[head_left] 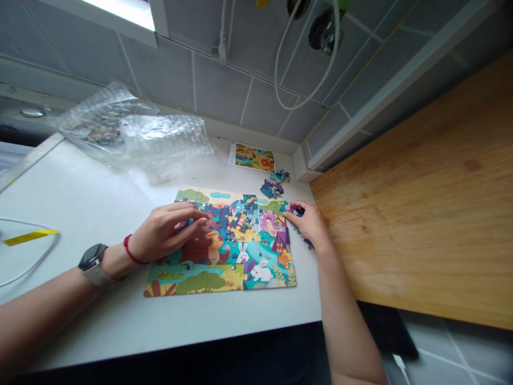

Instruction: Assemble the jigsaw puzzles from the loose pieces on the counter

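A colourful animal jigsaw puzzle (pixel 204 280) lies on the white tabletop, largely joined, with a few loose pieces (pixel 241 222) on top near its middle. My left hand (pixel 166 230) reaches over the puzzle's left side, fingers stretched out and thumb a little apart; nothing shows in it. It hides part of the picture beneath. At the puzzle's upper right edge, my right hand (pixel 306 219) is closed with thumb and fingers on a puzzle piece (pixel 284 206). More dark pieces (pixel 306 241) lie beside and under that hand, partly hidden.
Behind the puzzle are a small heap of pieces (pixel 272 187) and a printed picture card (pixel 253 156). Clear plastic bags (pixel 160 139), one with pieces inside, rest at the back left. A wooden panel (pixel 417 187) borders the right. A white cable (pixel 44 262) lies far left.
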`<state>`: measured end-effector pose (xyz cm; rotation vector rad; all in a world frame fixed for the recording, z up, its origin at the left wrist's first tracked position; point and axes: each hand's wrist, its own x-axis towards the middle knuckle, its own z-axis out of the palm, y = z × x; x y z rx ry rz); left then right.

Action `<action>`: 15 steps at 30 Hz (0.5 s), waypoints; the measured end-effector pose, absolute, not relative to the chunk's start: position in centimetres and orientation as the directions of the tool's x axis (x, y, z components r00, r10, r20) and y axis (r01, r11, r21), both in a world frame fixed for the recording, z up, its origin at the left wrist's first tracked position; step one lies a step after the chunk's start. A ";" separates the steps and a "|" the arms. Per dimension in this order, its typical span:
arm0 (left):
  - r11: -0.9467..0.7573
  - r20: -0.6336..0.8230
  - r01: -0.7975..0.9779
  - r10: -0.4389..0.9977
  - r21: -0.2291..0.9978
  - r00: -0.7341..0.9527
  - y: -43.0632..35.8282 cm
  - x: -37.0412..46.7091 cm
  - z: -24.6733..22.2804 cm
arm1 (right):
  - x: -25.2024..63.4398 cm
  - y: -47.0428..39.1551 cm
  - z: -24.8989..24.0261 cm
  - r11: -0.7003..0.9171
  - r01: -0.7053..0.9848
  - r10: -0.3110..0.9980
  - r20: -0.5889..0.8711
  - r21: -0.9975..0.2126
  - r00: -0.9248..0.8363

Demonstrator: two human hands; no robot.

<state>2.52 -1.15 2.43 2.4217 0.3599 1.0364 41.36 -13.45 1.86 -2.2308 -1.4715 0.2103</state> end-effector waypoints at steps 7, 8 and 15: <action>-0.843 0.597 0.079 0.439 0.531 0.671 -1.4 2.7 3.1 | 40.4 -13.2 2.5 -0.259 0.844 0.894 0.213 -0.470 0.393; -0.843 0.597 0.083 0.442 0.532 0.670 -1.4 2.7 3.2 | 39.8 -13.1 2.7 -0.218 0.853 0.891 0.260 -0.474 0.372; -0.860 0.574 0.083 0.405 0.504 0.711 -1.1 2.7 2.8 | 32.1 -13.2 3.7 0.148 0.847 0.952 0.305 -0.511 0.018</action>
